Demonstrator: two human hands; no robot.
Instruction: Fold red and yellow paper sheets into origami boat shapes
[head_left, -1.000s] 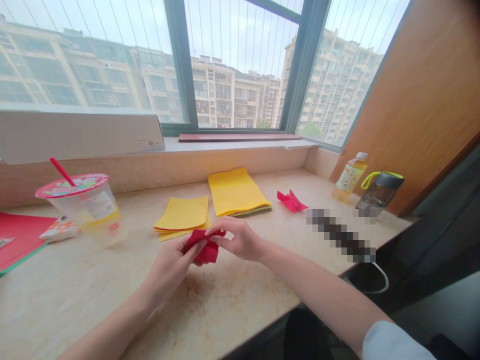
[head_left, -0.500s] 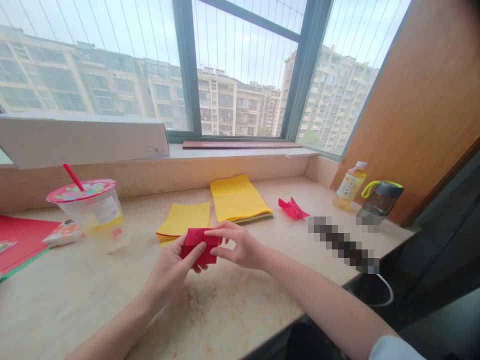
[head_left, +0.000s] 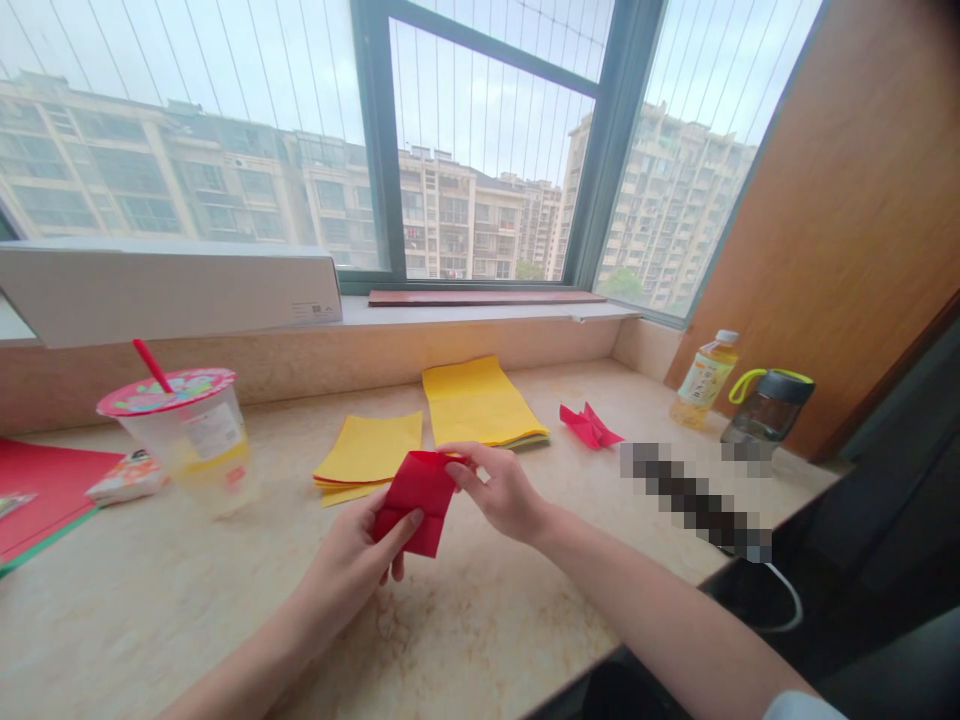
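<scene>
Both hands are pinching the red paper (head_left: 415, 500) just above the counter (head_left: 450, 640): left hand (head_left: 352, 565) gripping its lower edge, right hand (head_left: 502, 492) nipping the top corner. It's looking light, thin and crease-prone, so I'm guessing edges and corners are the best holds.

The red paper (head_left: 416, 495) is folded into a small creased oblong with a flap across its upper part. It is tilted and held just above the counter (head_left: 150, 600).
</scene>
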